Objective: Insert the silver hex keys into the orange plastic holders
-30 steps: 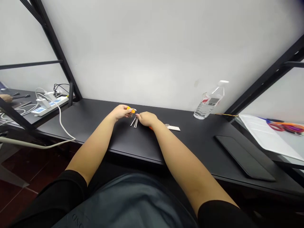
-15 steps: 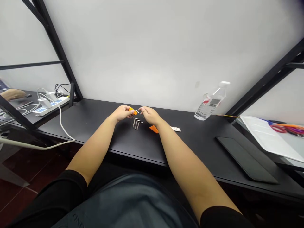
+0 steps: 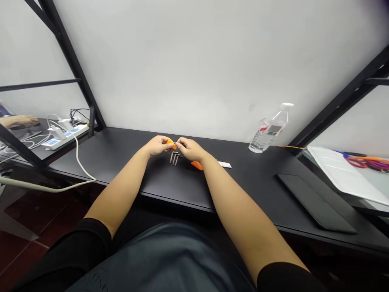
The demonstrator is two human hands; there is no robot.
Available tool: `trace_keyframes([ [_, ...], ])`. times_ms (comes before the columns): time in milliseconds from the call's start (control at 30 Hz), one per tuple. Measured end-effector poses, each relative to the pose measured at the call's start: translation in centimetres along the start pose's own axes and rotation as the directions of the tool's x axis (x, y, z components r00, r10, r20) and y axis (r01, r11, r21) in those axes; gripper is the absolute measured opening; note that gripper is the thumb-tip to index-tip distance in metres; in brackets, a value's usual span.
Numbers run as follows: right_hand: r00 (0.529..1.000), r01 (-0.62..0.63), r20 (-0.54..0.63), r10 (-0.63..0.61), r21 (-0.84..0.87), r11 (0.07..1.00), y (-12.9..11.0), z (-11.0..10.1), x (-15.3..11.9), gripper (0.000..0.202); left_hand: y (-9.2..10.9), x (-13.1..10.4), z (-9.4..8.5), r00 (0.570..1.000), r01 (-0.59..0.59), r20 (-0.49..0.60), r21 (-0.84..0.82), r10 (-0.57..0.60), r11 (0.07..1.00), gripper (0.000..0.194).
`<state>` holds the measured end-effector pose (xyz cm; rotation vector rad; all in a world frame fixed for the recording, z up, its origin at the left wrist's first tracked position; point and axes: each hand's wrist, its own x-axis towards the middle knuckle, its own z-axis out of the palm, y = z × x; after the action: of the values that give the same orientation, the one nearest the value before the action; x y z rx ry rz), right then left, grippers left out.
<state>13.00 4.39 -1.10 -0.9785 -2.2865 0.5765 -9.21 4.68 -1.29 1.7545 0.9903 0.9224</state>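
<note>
Orange holder clasped in our left hand, our right hand has joined it for two-handed work, its grip unclear.

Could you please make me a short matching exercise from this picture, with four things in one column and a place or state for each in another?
Things:
1. Orange holder
2. L-shaped metal keys
3. Bottle
4. Power strip

Places or states:
A. Clear, with a white cap
B. Adapters plugged into it
C. Held in the person's left hand
D. Lying on the black desk, close to the hands

Pairs: 1-C, 2-D, 3-A, 4-B.
</note>
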Motion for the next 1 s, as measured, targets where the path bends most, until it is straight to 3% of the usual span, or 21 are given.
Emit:
trace_keyframes([
  [133, 0.999, -0.017, -0.045, 0.016, -0.030, 0.999, -0.4, -0.2, 0.1, 0.031, 0.4, -0.3, 0.1, 0.998, 0.054, 0.039, -0.016, -0.053, 0.998, 0.034],
  [233, 0.986, -0.085, -0.152, 0.075, -0.062, 0.994, -0.6, -0.6, 0.3, 0.028, 0.6, -0.4, 0.3, 0.994, 0.106, 0.046, -0.027, -0.104, 0.994, 0.036],
  [367, 0.944, -0.233, -0.258, 0.206, -0.082, 0.969, -0.9, -1.2, 0.5, 0.026, 1.0, -0.6, 0.6, 0.986, 0.160, 0.061, -0.045, -0.157, 0.986, 0.037],
  [533, 0.914, -0.327, -0.267, 0.305, -0.043, 0.944, -0.9, -1.8, 0.6, 0.026, 1.2, -0.8, 0.8, 0.976, 0.216, 0.036, -0.042, -0.214, 0.976, 0.035],
  [667, 0.852, -0.440, -0.306, 0.426, 0.025, 0.898, -0.1, -2.9, 0.3, 0.030, 1.1, -0.8, 0.3, 0.964, 0.264, -0.013, -0.027, -0.265, 0.964, 0.027],
  [733, 0.852, -0.475, -0.218, 0.476, 0.062, 0.878, 0.2, -3.5, 0.0, 0.031, 1.0, -0.8, -0.1, 0.961, 0.262, -0.083, -0.044, -0.265, 0.964, 0.025],
  [800, 0.862, -0.505, -0.034, 0.506, 0.032, 0.863, 0.3, -3.9, -0.4, 0.029, 0.9, -0.7, -0.3, 0.957, 0.245, -0.141, -0.064, -0.251, 0.967, 0.025],
  [900, 0.822, -0.535, 0.174, 0.542, -0.089, 0.840, -0.4, -3.7, -0.7, 0.027, 0.9, -0.7, -0.4, 0.957, 0.240, -0.151, -0.072, -0.249, 0.968, 0.025],
  [1000, 0.779, -0.492, 0.298, 0.552, -0.256, 0.832, -1.8, -2.9, -0.6, 0.028, 0.8, -0.7, -0.3, 0.956, 0.255, -0.131, -0.067, -0.262, 0.965, 0.024],
])
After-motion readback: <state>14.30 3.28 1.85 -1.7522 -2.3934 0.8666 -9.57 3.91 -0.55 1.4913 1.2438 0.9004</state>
